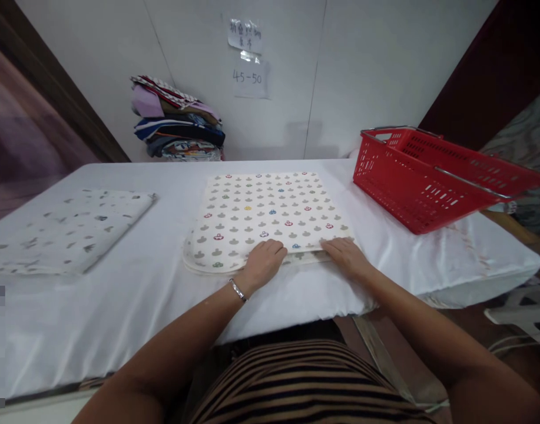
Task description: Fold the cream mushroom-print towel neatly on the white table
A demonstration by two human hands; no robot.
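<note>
A folded white cloth (270,203) printed with small grey mushroom-like shapes and a few red, blue, yellow and green ones lies in front of me. Its near edge shows stacked layers, the top one slightly raised along the front. My left hand (264,262) grips this near edge around the middle, fingers bent over it; a silver bracelet circles the wrist. Toward the near right corner, my right hand (348,257) holds the same edge, its fingers on top. Both thumbs are hidden from view.
Another folded cloth (75,229) with a dark print lies at left on the white-covered table (164,282). A red plastic basket (411,182) stands at right, near the edge. Stacked folded fabrics (179,123) rest against the back wall, beside paper signs (251,76).
</note>
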